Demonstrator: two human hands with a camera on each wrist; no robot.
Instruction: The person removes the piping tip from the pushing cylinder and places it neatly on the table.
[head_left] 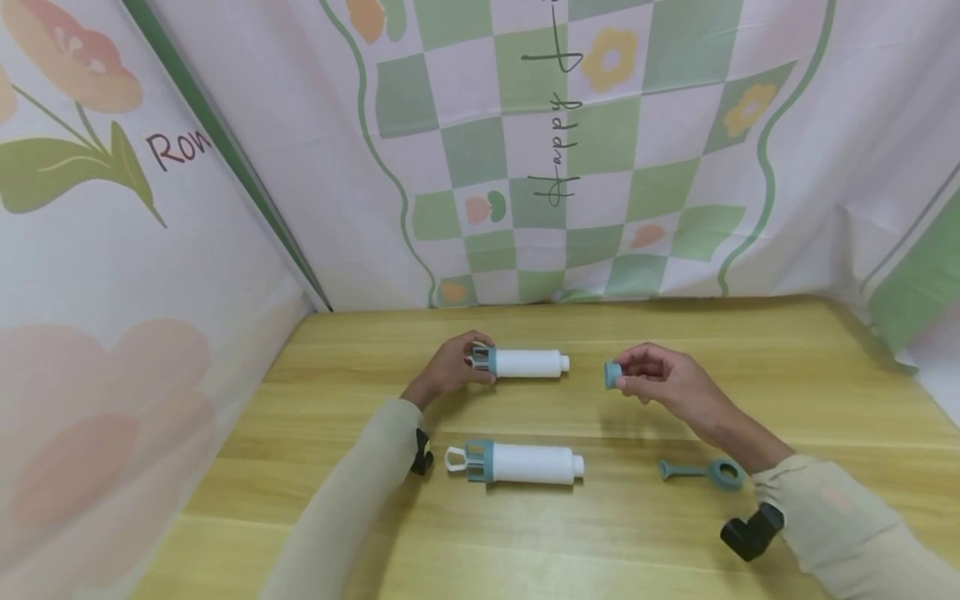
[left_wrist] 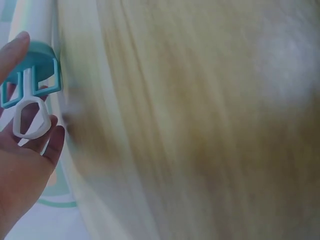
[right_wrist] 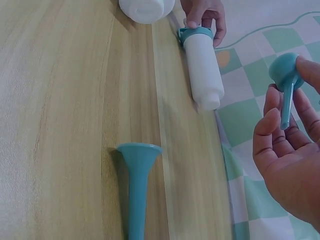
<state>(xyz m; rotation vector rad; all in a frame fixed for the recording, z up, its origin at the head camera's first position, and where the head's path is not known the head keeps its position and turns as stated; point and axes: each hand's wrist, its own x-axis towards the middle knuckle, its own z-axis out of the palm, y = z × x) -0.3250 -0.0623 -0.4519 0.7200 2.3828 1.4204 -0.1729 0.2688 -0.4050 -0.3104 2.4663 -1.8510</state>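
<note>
At the back of the table lies a white plastic syringe-like tube with a teal cage-like collar. My left hand grips it by that collar, thumb on one side and fingers on the other. A white loop handle sticks out of the collar in the left wrist view. To the right of the tube's white tip, apart from it, my right hand pinches a small teal nozzle. Seen in the right wrist view, this nozzle has a rounded cup and a thin stem pointing down.
A second white tube, with the same teal collar and loop handle, lies nearer the front. Right of it, close to my right forearm, rests a teal piece with a flared end and a ring. Patterned curtains hang behind the table.
</note>
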